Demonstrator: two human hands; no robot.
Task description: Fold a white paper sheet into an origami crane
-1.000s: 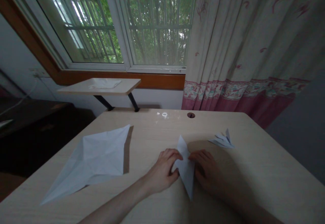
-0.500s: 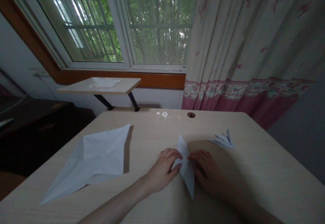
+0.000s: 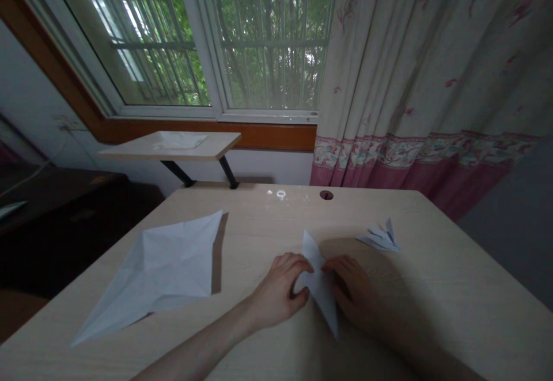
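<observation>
Between my hands is a narrow piece of folded white paper, pointed at its far and near ends. My left hand grips its left edge, fingers on top and the thumb curled in near the side. At the right edge my right hand pinches the paper with bent fingers; its thumb is partly in shadow. To the left lies a large creased sheet of white paper, spread out with a long tapering corner. Beyond my right hand sits a small folded paper figure with an upright point.
The pale wooden desk has a round cable hole near its back edge. A small raised shelf on black legs holds some white paper. Behind are a barred window and a patterned curtain.
The near tip of the folded paper has swung slightly right. My left thumb has moved a little toward me and bent; my right hand has shifted slightly right.
</observation>
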